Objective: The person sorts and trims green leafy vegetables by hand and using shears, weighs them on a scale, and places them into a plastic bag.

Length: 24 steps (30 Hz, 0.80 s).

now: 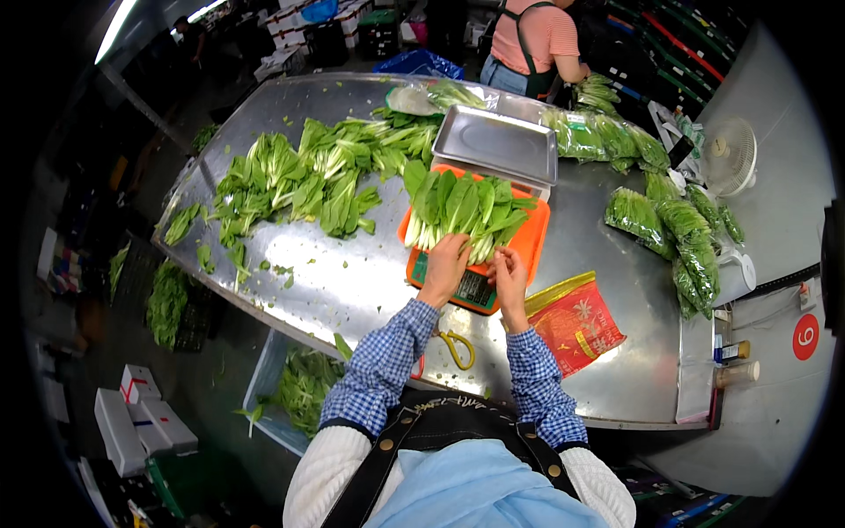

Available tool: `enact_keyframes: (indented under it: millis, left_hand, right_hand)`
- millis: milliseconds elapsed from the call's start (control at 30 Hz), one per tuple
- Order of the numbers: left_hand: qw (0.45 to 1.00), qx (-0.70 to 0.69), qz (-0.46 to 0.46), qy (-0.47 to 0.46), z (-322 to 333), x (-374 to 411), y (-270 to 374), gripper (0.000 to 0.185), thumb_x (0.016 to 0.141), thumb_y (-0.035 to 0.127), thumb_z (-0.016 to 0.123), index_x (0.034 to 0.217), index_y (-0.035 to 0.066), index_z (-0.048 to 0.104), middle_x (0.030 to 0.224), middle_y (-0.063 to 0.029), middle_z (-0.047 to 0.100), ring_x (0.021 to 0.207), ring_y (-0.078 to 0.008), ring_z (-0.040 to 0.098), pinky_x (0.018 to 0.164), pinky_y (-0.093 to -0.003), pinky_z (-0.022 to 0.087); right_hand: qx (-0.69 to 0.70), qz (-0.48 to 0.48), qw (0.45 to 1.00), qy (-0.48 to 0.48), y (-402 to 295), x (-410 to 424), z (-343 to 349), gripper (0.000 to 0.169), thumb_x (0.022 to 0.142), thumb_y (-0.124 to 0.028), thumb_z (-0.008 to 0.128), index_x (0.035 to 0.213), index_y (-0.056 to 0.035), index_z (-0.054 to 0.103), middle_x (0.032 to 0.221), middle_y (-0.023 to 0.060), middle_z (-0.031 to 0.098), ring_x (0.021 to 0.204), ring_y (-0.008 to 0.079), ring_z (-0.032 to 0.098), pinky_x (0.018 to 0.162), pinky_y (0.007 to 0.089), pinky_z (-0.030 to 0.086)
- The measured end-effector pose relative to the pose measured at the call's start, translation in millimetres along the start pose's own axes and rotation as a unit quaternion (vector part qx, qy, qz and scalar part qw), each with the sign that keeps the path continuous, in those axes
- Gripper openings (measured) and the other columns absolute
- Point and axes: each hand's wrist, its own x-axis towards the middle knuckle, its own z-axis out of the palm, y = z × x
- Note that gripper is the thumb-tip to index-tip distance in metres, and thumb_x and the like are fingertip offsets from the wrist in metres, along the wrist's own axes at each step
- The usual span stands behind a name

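Observation:
Leafy greens with pale stems [462,204] lie side by side on the orange tray of a weighing scale [538,228]. My left hand [447,265] rests on the stem ends at the tray's near edge; its fingertips are partly hidden, so its grip is unclear. Just right of it, my right hand [508,274] has thumb and forefinger together beside the stems, above the scale's keypad [474,288]; whether something small is between them cannot be told. Yellow-handled scissors [459,350] lie on the metal table [317,264] below my hands. A red and yellow printed bag [575,323] lies to the right.
Loose greens [330,158] spread over the table's left and back. A metal tray [496,142] stands behind the scale. Bagged greens [686,237] lie at right, near a fan [728,156]. A tub of greens [300,389] sits below the near edge. A co-worker [535,39] stands across the table.

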Motion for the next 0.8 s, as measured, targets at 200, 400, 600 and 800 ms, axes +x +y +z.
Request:
enact_keyframes:
  millis: [200, 400, 600, 800]
  left_hand:
    - [0.986, 0.040, -0.160, -0.032, -6.5, 1.5, -0.2, 0.024, 0.080, 0.020, 0.067, 0.093, 0.001, 0.062, 0.074, -0.0116, 0.068, 0.067, -0.0242, 0.066, 0.060, -0.0332, 0.050]
    - [0.988, 0.124, -0.094, -0.018, -9.2, -0.6, 0.1, 0.024, 0.077, 0.021, 0.066, 0.095, 0.005, 0.066, 0.094, -0.0104, 0.063, 0.074, -0.0257, 0.063, 0.067, -0.0346, 0.049]
    - [0.965, 0.214, -0.150, 0.010, -28.2, 37.1, -71.3, 0.092, 0.075, 0.050, 0.068, 0.132, -0.010, 0.028, 0.128, -0.0347, 0.039, 0.122, -0.0472, 0.035, 0.102, -0.0467, 0.030]
    - [0.960, 0.149, -0.228, -0.062, 6.0, 46.4, -72.8, 0.106, 0.069, 0.051, 0.073, 0.135, -0.012, 0.019, 0.132, -0.0346, 0.036, 0.124, -0.0488, 0.031, 0.105, -0.0489, 0.025]
  right_hand:
    - [-0.166, -0.172, 0.971, 0.010, -23.5, 30.1, 28.3, 0.016, 0.087, -0.016, 0.060, 0.090, -0.0008, 0.057, 0.072, 0.0094, 0.061, 0.059, 0.0185, 0.059, 0.052, 0.0301, 0.045]
    - [-0.409, -0.222, 0.885, 0.001, -1.8, 67.1, 50.9, 0.015, 0.081, -0.018, 0.063, 0.082, -0.0048, 0.056, 0.073, 0.0133, 0.062, 0.065, 0.0340, 0.060, 0.055, 0.0424, 0.046]
    - [-0.434, -0.230, 0.871, -0.013, -4.6, 65.5, 57.4, 0.017, 0.082, -0.016, 0.060, 0.087, -0.0029, 0.050, 0.078, 0.0171, 0.060, 0.068, 0.0373, 0.059, 0.057, 0.0458, 0.046]
    - [-0.306, -0.170, 0.937, -0.006, -16.7, 40.3, 45.7, 0.020, 0.085, -0.016, 0.060, 0.087, -0.0004, 0.047, 0.080, 0.0181, 0.055, 0.070, 0.0314, 0.057, 0.061, 0.0413, 0.045]
